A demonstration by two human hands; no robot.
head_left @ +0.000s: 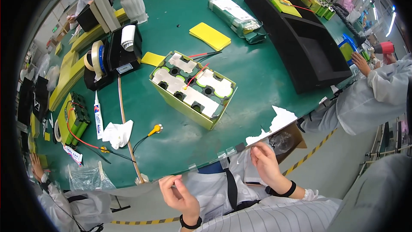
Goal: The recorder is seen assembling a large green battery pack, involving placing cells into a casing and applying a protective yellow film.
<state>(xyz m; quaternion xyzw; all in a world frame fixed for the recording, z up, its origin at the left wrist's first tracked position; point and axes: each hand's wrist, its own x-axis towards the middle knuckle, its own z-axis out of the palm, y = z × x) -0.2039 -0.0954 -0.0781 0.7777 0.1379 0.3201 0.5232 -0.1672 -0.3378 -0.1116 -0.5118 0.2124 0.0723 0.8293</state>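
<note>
The yellow-sided, rectangular battery pack [189, 99] with white and dark patches on top sits near the middle of the smooth green tabletop [257, 81]; clock positions are from there. The left hand [182, 195] is at 6 o'clock, by the table's near edge, thumb and fingertips curled close together. The right hand [266, 163] is between 4 and 5, fingers bent in too. Neither touches the pack. Can't tell if they're pinching something thin and clear.

If it's film, I'd worry about it folding onto itself, caused by the hands moving unevenly. The clear, glossy tape tabs [231, 151] on the edge at 5 o'clock could get snagged by a sleeve, since they're right between the hands. Same deal with the torn white paper-like sheet [281, 120] between 3 and 4, which could slide off if brushed.

My bigger worry is the thin red wire [197, 76] sticking up from the top of the pack: a careless reach could hook it and strain the joint. Also the yellow-booted, silver-ended connector [155, 129] at 7 to 8 o'clock is loose-looking; if its black lead got tugged, bare metal might end up somewhere bad.
</note>
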